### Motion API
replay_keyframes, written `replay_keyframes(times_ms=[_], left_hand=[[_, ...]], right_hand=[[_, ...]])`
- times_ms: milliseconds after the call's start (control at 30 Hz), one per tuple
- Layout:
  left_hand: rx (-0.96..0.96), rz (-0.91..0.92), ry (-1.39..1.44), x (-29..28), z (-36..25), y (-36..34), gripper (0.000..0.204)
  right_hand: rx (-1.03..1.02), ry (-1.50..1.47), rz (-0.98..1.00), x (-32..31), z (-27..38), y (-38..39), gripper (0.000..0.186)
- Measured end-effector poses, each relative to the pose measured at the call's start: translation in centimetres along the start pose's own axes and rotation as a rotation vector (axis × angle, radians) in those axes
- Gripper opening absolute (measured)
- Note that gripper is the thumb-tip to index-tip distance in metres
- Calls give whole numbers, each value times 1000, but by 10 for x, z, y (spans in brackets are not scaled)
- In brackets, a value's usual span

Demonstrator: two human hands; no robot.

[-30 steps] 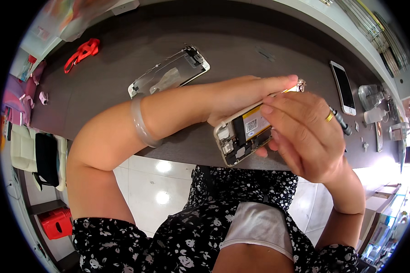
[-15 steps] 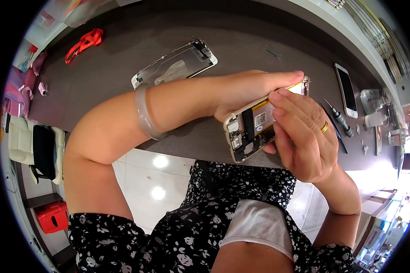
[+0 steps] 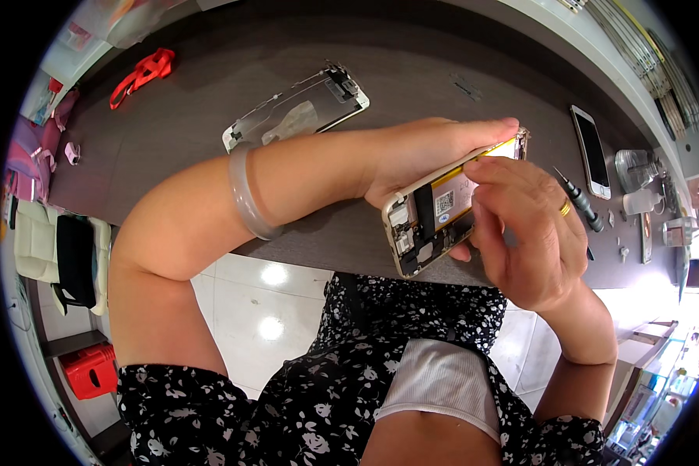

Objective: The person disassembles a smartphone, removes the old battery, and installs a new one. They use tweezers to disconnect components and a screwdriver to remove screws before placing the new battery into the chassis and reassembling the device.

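My left hand (image 3: 419, 159) grips an opened phone body (image 3: 419, 233) along its far side, tilted above the desk's front edge, its battery (image 3: 449, 200) and internal parts exposed. My right hand (image 3: 532, 229) is bent over the phone's right part, fingers closed at the battery's yellow edge; whatever is between the fingertips is hidden. Beyond my left forearm lies a detached white-framed screen assembly (image 3: 338, 97) with a translucent piece on it.
The dark desk (image 3: 194, 78) holds a red strap (image 3: 140, 78), a white phone (image 3: 589, 147), a grey screwdriver (image 3: 579, 198), clear containers (image 3: 629, 167), a white bottle (image 3: 638, 203) and small parts at right. A shelf (image 3: 613, 39) borders the back. A cream chair (image 3: 35, 248) stands left.
Over the last second the phone and both hands shifted slightly right in view. Since half a second ago my right fingers have curled more tightly over the battery; my left hand stays put.
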State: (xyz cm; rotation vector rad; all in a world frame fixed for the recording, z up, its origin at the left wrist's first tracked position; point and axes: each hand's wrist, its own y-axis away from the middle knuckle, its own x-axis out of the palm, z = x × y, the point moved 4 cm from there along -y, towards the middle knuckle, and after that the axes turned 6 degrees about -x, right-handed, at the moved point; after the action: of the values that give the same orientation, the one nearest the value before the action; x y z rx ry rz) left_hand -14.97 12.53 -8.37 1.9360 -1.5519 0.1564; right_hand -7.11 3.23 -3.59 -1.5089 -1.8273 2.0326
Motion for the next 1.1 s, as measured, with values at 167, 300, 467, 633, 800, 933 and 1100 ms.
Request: replay_keyframes(times_ms=[167,300,467,633,800,933,1100], left_hand=[[-28,140,93,-1,8,-11,63],[-47,133,47,0,6,-6,67],[-91,60,-17,6,-3,9,69],[-89,20,1,6,-2,10,70],[-78,-22,30,6,-2,8,68],[-122,-15,65,1,3,3,68],[-139,3,66,6,0,8,68]], right_hand=[[68,5,-1,0,-3,-1,29],[137,-8,61,-5,-3,-6,27],[160,5,80,-7,-5,-6,26],[87,-51,68,-7,-6,-5,27],[61,-25,54,-3,-9,-4,34],[163,-77,215,-9,-11,-15,27],[223,-168,215,-9,-24,-20,20]])
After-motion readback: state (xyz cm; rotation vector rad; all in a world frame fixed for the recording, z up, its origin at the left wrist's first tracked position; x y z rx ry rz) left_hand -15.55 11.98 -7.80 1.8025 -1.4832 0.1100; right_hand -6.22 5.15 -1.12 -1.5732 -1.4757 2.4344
